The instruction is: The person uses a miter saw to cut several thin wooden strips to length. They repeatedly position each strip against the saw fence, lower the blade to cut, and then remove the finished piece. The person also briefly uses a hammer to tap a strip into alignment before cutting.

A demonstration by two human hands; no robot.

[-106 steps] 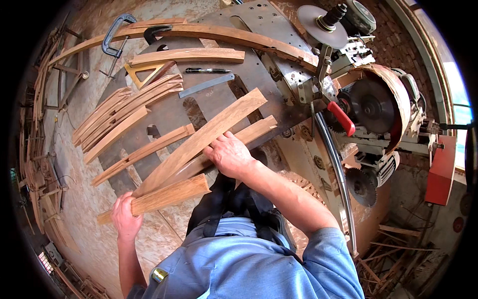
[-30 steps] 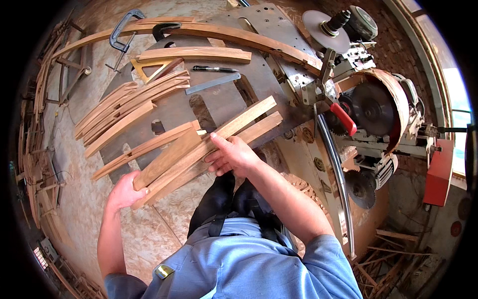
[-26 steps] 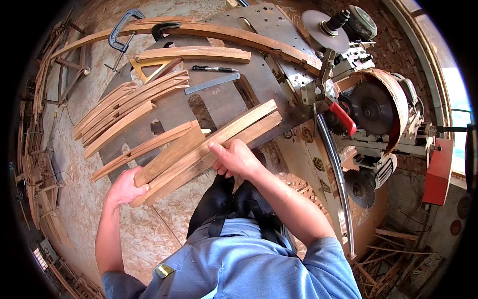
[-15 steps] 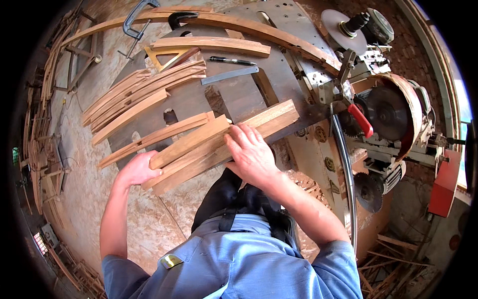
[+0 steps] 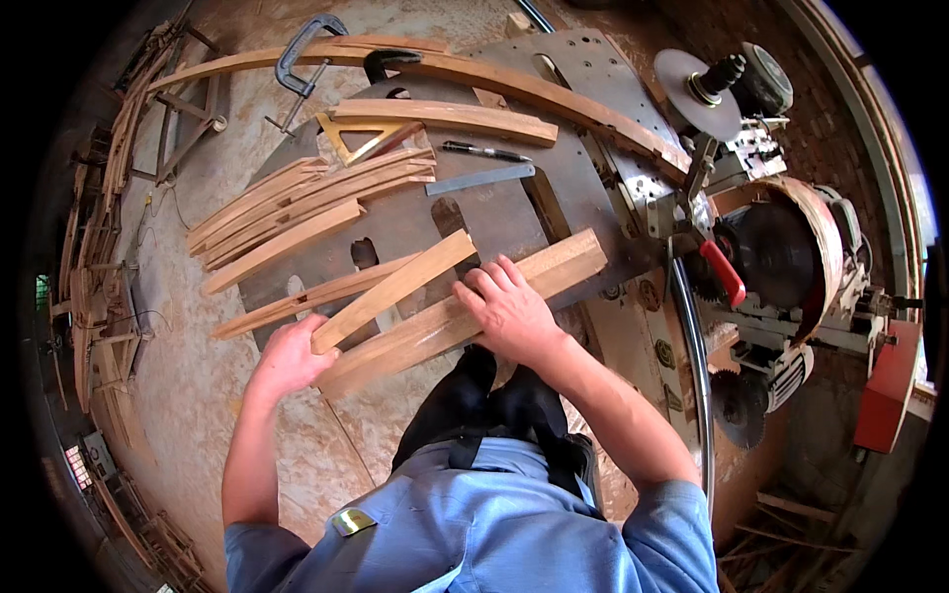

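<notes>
Any marks on the flat grey metal strip (image 5: 481,179) atop the slotted steel tabletop (image 5: 494,222) are too small to read. By the tabletop's near edge, your left hand (image 5: 297,358) is curled closed around the end of a smooth, narrow wooden strip (image 5: 400,290); your right hand (image 5: 511,311) drapes half-bent fingers over a longer grained board (image 5: 559,267) beside it, thumb hidden, grip impossible to tell.

The head-worn left fisheye camera looks down over the blue shirt (image 5: 435,524) at the nearby left hand (image 5: 295,358), right hand (image 5: 509,314) and metal worktop (image 5: 496,219)
</notes>
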